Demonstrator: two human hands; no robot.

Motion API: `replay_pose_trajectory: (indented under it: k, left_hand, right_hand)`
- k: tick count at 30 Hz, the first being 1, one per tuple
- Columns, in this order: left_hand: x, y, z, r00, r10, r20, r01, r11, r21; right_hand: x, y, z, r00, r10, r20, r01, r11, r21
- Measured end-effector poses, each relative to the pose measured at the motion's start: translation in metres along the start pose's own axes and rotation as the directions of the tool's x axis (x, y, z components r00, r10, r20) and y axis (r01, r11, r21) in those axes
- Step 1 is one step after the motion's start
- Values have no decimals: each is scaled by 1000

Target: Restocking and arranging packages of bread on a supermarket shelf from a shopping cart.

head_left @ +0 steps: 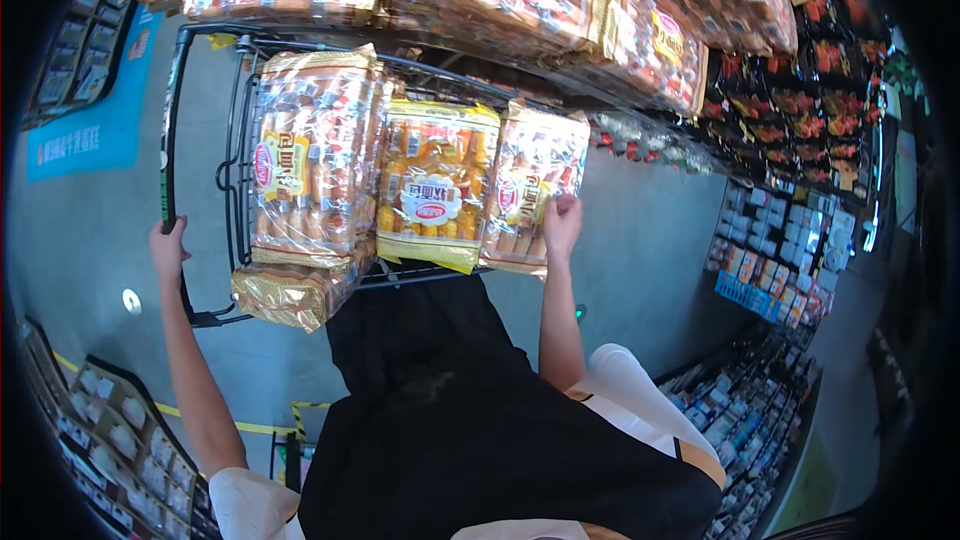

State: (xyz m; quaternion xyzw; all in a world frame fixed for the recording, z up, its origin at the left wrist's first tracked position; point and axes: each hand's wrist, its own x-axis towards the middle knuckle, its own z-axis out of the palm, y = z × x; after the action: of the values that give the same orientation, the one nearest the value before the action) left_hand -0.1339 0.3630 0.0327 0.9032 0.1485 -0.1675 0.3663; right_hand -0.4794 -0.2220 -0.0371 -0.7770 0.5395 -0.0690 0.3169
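Observation:
A dark metal shopping cart [240,110] stands before me, loaded with clear bags of small bread rolls. On its left side, my left hand [168,248] is closed around the cart handle [167,175]. My right hand [562,225] is closed at the near right edge of a gold-trimmed bag of bread rolls [525,165]; its fingertips are partly hidden. A yellow-edged bag of rolls [435,195] lies in the middle. Left of it is a stack of larger gold-edged bags [330,110], with another bag [285,295] jutting out at the near corner.
A display piled with similar bread bags [490,0] runs along the cart's far side. Dark red-printed packages [780,100] hang at the right. Stocked shelves [770,250] stand farther right, others [125,430] at lower left. Grey floor [640,230] surrounds the cart.

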Motion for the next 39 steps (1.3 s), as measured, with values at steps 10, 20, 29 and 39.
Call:
replay_pose_trajectory:
  k: [10, 20, 29, 39]
  left_hand:
    - [1, 7, 5, 1000, -17, 21, 16, 999, 41]
    - [-4, 11, 6, 1000, -25, 6, 25, 999, 47]
    - [0, 15, -2, 1000, 11, -6, -11, 1000, 14]
    - [-11, 14, -4, 1000, 3, 24, -2, 998, -56]
  right_hand:
    - [27, 30, -16, 976, 156, 153, -161, 987, 17]
    - [49, 17, -49, 898, 129, 420, -297, 882, 365]
    - [38, -35, -68, 858, -12, 513, -147, 952, 269]
    - [-19, -156, -118, 853, -385, 353, -122, 511, 851]
